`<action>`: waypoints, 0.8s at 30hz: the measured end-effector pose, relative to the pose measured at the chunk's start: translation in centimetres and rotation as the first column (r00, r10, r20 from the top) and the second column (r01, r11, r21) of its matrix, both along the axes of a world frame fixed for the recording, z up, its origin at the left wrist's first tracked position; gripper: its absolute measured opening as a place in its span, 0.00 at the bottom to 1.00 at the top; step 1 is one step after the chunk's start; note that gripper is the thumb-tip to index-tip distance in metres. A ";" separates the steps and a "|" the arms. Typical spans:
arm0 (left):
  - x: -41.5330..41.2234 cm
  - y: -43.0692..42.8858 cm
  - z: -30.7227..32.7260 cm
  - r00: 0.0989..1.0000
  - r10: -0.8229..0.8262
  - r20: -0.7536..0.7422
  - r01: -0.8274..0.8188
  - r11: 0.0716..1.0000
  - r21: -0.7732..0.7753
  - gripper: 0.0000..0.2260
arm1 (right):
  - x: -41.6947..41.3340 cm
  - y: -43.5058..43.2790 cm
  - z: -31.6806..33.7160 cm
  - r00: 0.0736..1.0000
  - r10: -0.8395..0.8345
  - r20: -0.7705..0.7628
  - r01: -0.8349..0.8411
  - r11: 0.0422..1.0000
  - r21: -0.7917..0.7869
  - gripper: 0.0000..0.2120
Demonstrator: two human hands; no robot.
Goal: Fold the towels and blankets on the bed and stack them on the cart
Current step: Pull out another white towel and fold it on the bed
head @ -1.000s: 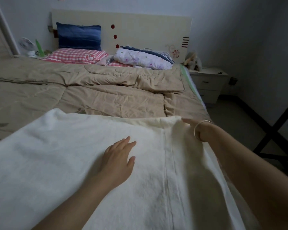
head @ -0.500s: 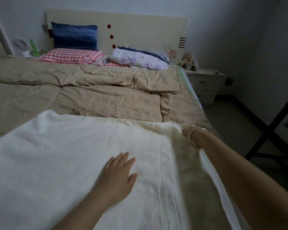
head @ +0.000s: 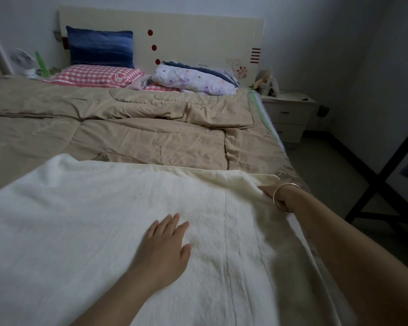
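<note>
the white towel (head: 80,220) is spread flat across the near end of the bed, on top of the tan quilt (head: 139,128), and both of my arms reach out over it. my left hand (head: 165,245) lies palm down near the middle of the towel, fingers straight and slightly fanned, resting on the cloth and grasping nothing. my right hand (head: 267,191) is at the towel's far right corner, by the bed's right edge. its fingers are buried in the bunched cloth there and have hold of it, and the hem beside it stands lifted off the quilt. a raised seam runs the length of the towel between my two hands.

counted: one white towel, one tan quilt, and one bangle (head: 275,198) on my right wrist. at the head of the bed there is one blue pillow (head: 99,49) upright against the headboard (head: 198,36), one pink checked pillow (head: 92,76) lying in front of it, and one folded floral blanket (head: 193,81) to their right. the headboard shows three red dots. one nightstand (head: 290,114) with two drawers stands beside the bed on the right, and one black metal frame (head: 386,161) crosses the right edge.
</note>
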State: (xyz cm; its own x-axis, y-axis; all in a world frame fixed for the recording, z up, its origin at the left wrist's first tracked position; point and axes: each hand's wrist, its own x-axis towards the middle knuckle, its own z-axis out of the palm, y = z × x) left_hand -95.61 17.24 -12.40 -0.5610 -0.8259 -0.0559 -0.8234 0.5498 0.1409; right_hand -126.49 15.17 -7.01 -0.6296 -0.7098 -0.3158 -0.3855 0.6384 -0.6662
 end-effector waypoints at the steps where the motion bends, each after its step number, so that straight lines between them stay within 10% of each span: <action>1: 0.0 0.0 0.0 1.000 0.002 -0.003 -0.002 1.000 -0.002 0.28 | -0.4 0.1 -0.1 0.999 -0.025 -0.027 0.024 1.000 -0.020 0.23; 6: -0.1 0.2 0.1 0.999 -0.003 -0.039 0.002 1.000 -0.014 0.29 | -3.3 0.5 -1.0 0.968 -0.193 -0.162 0.149 0.957 -0.249 0.10; 11: -0.2 0.4 0.1 0.999 -0.011 -0.051 0.009 0.999 -0.037 0.44 | -3.5 -0.1 -2.1 0.958 -0.180 -0.224 0.134 0.970 -0.205 0.13; 24: -0.3 0.9 0.2 0.997 -0.008 -0.081 0.005 0.999 -0.032 0.38 | -6.5 -2.7 -1.7 0.893 -0.188 -0.409 0.209 0.978 0.007 0.19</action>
State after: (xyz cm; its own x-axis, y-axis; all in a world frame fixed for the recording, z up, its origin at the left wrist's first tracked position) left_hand -95.96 18.13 -12.23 -0.5681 -0.8228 0.0162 -0.8063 0.5604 0.1891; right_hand -133.00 12.48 -8.74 -0.8365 -0.5467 -0.0361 -0.4761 0.7579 -0.4460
